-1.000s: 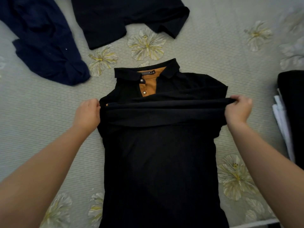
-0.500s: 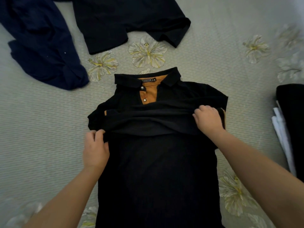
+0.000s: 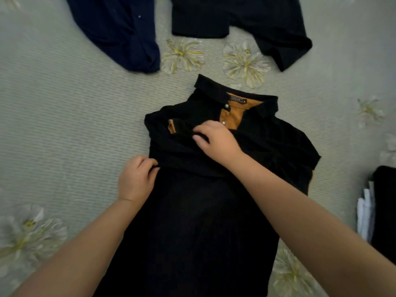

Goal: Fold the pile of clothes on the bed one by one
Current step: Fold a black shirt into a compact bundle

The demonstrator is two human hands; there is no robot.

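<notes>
Head view: we see a black polo shirt (image 3: pixel 192 211) lying flat on the bed (image 3: pixel 64 125), collar away from us, brown placket showing. Left hand (image 3: pixel 137 179) pinches the shirt's folded edge at its left side, fingers curled on the cloth. Right hand (image 3: pixel 216 142) rests on the chest fold near the brown sleeve trim, fingertips seemingly pinching fabric, hard to tell. Navy garment (image 3: pixel 120 33) and another black garment (image 3: pixel 246 22) lie beyond. Folded stack (image 3: pixel 377 206) at right edge.
</notes>
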